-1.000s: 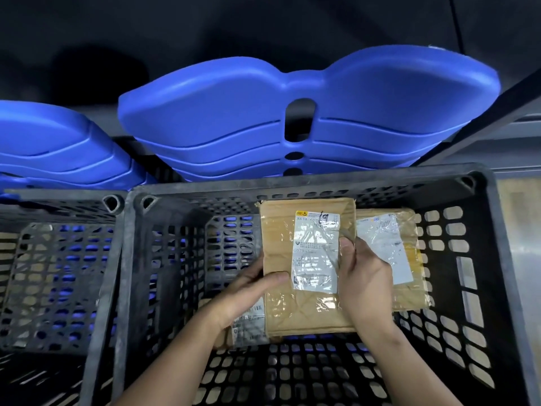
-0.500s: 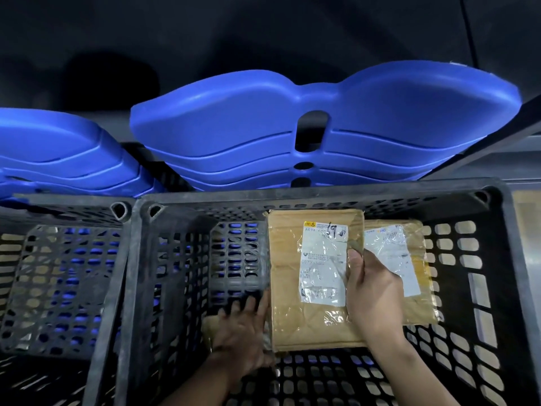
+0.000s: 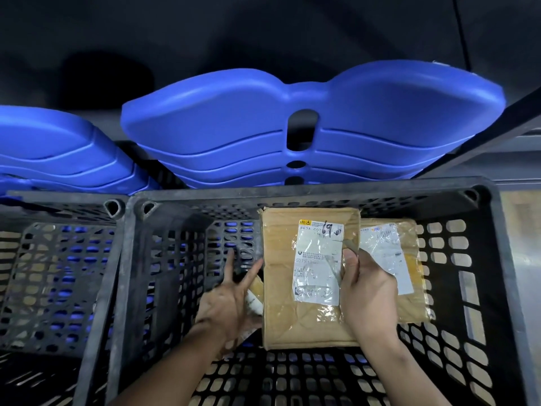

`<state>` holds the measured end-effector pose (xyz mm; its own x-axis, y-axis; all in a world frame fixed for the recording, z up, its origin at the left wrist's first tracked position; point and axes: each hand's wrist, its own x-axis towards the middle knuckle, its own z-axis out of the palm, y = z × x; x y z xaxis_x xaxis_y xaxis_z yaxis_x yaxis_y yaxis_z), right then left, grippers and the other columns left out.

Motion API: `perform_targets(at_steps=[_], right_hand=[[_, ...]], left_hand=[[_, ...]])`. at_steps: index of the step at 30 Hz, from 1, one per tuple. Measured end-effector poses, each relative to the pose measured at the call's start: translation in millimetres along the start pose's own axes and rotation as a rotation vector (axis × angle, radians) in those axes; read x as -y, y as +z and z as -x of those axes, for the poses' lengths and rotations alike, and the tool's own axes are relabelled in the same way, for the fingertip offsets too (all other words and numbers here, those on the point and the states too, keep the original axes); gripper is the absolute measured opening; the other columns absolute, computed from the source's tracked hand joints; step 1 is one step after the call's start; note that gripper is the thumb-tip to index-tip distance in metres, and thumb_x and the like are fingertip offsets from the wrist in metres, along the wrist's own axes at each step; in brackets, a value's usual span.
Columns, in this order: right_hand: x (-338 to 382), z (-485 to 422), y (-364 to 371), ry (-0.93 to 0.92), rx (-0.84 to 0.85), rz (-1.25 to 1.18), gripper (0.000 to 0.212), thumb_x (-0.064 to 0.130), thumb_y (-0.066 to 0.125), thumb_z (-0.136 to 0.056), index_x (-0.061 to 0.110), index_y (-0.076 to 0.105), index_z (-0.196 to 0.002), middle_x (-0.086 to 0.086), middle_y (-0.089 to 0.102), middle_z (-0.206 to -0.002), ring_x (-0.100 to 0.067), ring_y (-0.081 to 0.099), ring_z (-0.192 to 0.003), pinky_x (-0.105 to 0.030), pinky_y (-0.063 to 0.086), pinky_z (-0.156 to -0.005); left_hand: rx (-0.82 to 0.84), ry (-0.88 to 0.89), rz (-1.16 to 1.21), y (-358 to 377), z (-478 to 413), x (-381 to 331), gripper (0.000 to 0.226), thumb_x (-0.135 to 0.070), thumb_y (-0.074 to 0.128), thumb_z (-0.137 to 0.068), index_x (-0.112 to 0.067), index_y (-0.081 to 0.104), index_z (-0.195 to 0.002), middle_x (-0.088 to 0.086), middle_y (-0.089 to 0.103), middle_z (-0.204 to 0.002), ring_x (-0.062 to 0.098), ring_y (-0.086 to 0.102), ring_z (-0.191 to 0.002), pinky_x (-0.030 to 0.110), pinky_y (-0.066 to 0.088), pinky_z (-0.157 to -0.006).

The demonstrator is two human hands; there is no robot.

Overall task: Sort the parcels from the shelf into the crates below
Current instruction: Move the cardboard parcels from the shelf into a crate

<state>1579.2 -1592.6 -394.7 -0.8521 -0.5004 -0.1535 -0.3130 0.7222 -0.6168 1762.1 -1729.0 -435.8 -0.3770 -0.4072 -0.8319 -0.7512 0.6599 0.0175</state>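
Note:
A brown padded parcel [image 3: 281, 276] with a white label is held over the black slatted crate [image 3: 292, 197]. My right hand [image 3: 369, 294] grips its right edge, thumb on the label. A second brown parcel [image 3: 409, 288] with a white label lies behind my right hand, against the crate's right side. My left hand [image 3: 228, 300] is at the first parcel's left edge, two fingers spread straight, its thumb side on a third small parcel [image 3: 255, 294] that shows only as a sliver underneath.
A second black crate [image 3: 58, 259] stands to the left. Stacked blue plastic lids [image 3: 292, 118] lie behind both crates, under a dark shelf. A pale floor strip [image 3: 521, 259] runs along the right side.
My left hand has slid off the front of the big parcel, gone down to its left edge, and now spreads two fingers upward. The right hand keeps its grip.

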Motion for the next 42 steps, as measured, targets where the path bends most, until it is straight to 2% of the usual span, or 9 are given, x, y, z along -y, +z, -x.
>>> perform_targets(at_steps=[3, 7, 15, 19, 22, 26, 32, 37, 42], right_hand=[[1.6, 0.5, -2.1, -0.004, 0.014, 0.005, 0.024, 0.017, 0.055, -0.104, 0.007, 0.076, -0.112, 0.004, 0.050, -0.050, -0.015, 0.040, -0.041, -0.021, 0.032, -0.047], [1.7, 1.4, -2.4, 0.008, 0.030, 0.009, 0.024, 0.019, 0.055, -0.105, 0.006, 0.075, -0.108, 0.013, 0.040, -0.050, -0.017, 0.037, -0.040, -0.022, 0.028, -0.047], [1.8, 6.7, -1.3, -0.010, 0.000, 0.005, 0.033, 0.025, 0.050, -0.104, 0.001, 0.072, -0.097, 0.009, 0.041, -0.048, -0.011, 0.036, -0.036, -0.020, 0.025, -0.041], [1.4, 10.4, 2.0, 0.023, 0.041, 0.011, 0.036, 0.029, 0.045, -0.105, 0.003, 0.067, -0.094, -0.001, 0.050, -0.051, -0.034, 0.051, -0.045, -0.033, 0.042, -0.048], [2.7, 9.8, 4.7, 0.060, 0.068, 0.035, 0.035, 0.028, 0.045, -0.107, 0.003, 0.067, -0.098, -0.005, 0.053, -0.055, -0.031, 0.047, -0.050, -0.033, 0.039, -0.053], [2.5, 7.8, 7.5, 0.069, 0.056, 0.084, 0.037, 0.029, 0.043, -0.107, 0.004, 0.069, -0.104, -0.006, 0.055, -0.059, -0.028, 0.048, -0.052, -0.033, 0.040, -0.055], [-0.6, 6.3, 2.0, 0.012, 0.043, 0.080, 0.036, 0.027, 0.044, -0.108, 0.004, 0.070, -0.103, -0.003, 0.055, -0.056, -0.021, 0.048, -0.045, -0.029, 0.035, -0.047], [3.3, -1.3, 4.0, 0.000, 0.078, 0.070, 0.032, 0.023, 0.047, -0.109, 0.005, 0.072, -0.115, -0.005, 0.063, -0.063, -0.018, 0.049, -0.049, -0.024, 0.032, -0.046], [1.2, -0.8, 11.0, -0.031, 0.140, 0.102, 0.034, 0.024, 0.047, -0.109, 0.002, 0.072, -0.113, -0.001, 0.059, -0.058, -0.015, 0.051, -0.045, -0.018, 0.032, -0.044]], left_hand=[[-0.009, -0.083, 0.100, 1.1, -12.1, 15.7, 0.110, -0.060, 0.076, -0.083, -0.052, -0.001, -0.160, 0.010, -0.008, -0.174, 0.025, 0.063, -0.125, 0.038, 0.058, -0.095], [-0.071, -0.219, 0.254, 6.9, -24.2, 37.6, 0.086, -0.083, 0.068, -0.074, -0.033, 0.046, -0.141, 0.006, 0.062, -0.138, 0.029, 0.064, -0.119, 0.036, 0.054, -0.088], [-0.283, -0.445, 0.451, 22.3, -32.7, 38.7, 0.065, -0.061, 0.046, -0.102, -0.018, 0.039, -0.149, 0.021, 0.065, -0.129, 0.039, 0.064, -0.118, 0.045, 0.054, -0.095], [-0.367, -0.323, 0.663, 18.2, -26.6, 33.8, 0.081, -0.034, 0.051, -0.106, -0.034, -0.002, -0.166, 0.028, 0.046, -0.146, 0.043, 0.062, -0.117, 0.046, 0.050, -0.100], [-0.445, -0.091, 0.590, 14.5, -22.2, 33.7, 0.070, -0.026, 0.056, -0.104, -0.030, 0.022, -0.165, 0.013, 0.008, -0.173, 0.043, 0.034, -0.147, 0.043, 0.031, -0.121], [-0.591, 0.079, 0.856, -24.9, -0.4, 19.1, 0.042, -0.036, 0.044, -0.110, -0.014, 0.064, -0.140, 0.003, 0.057, -0.148, 0.018, 0.050, -0.137, 0.038, 0.034, -0.121], [-0.233, 0.273, 1.109, -27.4, 25.1, -16.5, 0.056, -0.058, 0.052, -0.102, -0.049, 0.038, -0.155, -0.030, 0.041, -0.148, -0.005, 0.040, -0.137, 0.013, 0.031, -0.112], [-0.036, 0.274, 1.386, -19.7, 9.4, -6.1, 0.057, -0.056, 0.058, -0.098, -0.063, 0.036, -0.150, -0.025, 0.048, -0.154, 0.003, 0.047, -0.141, 0.042, 0.035, -0.123], [0.191, 0.091, 1.348, -17.8, 7.5, -1.1, 0.066, -0.075, 0.023, -0.101, -0.046, 0.024, -0.160, -0.021, 0.048, -0.147, -0.003, 0.051, -0.106, 0.022, 0.043, -0.086]])
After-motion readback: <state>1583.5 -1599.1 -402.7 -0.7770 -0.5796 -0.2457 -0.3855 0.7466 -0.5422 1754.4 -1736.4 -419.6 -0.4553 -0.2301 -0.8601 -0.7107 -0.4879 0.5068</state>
